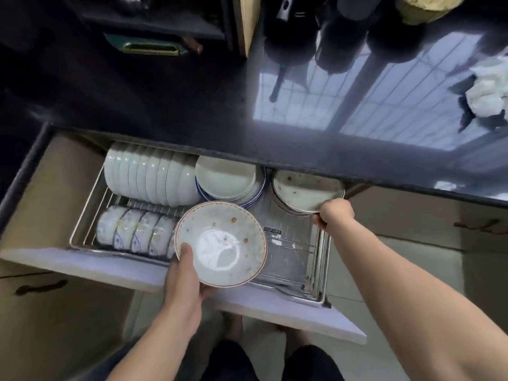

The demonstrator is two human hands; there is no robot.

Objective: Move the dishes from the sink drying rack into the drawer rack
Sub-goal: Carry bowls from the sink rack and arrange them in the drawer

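Observation:
An open drawer holds a steel wire rack [295, 259]. My left hand [182, 284] grips the near rim of a wide pale bowl [222, 244] with small red flecks, held above the drawer's front. My right hand [334, 215] pinches the near edge of a flecked plate [302, 192] lying on a short stack at the rack's back right. White bowls [148, 176] stand on edge at the back left. A stack of blue-rimmed plates [228, 182] sits in the back middle. Small blue-patterned bowls [134, 232] line the front left.
A dark glossy countertop [357, 127] overhangs the drawer's back and reflects a window grille. A white cloth [486, 89] lies on it at the far right. Dark bottles [338, 31] stand at the back. The drawer's pale front panel [275, 306] juts toward my legs.

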